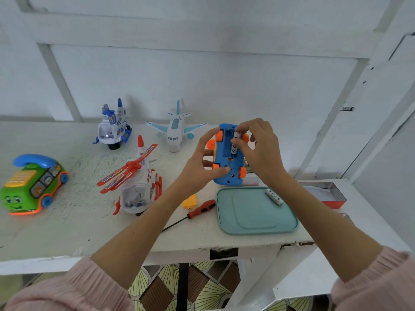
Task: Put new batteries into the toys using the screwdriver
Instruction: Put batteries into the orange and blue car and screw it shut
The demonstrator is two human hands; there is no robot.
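- I see a worn white tabletop (67, 225) set against a white panelled wall.
- My left hand (202, 160) grips the blue toy car (226, 173), belly up, above the tabletop's right part, with its battery bay open.
- My right hand (258, 149) pinches a battery (234, 144) in that bay.
- Just below, a teal tray (256, 212) by the front edge carries another battery (274, 195).
- Left of the tray lie the screwdriver (197, 211) and a yellow cover (189, 200).
- Two toy helicopters, a plane and a green phone car stand further left.
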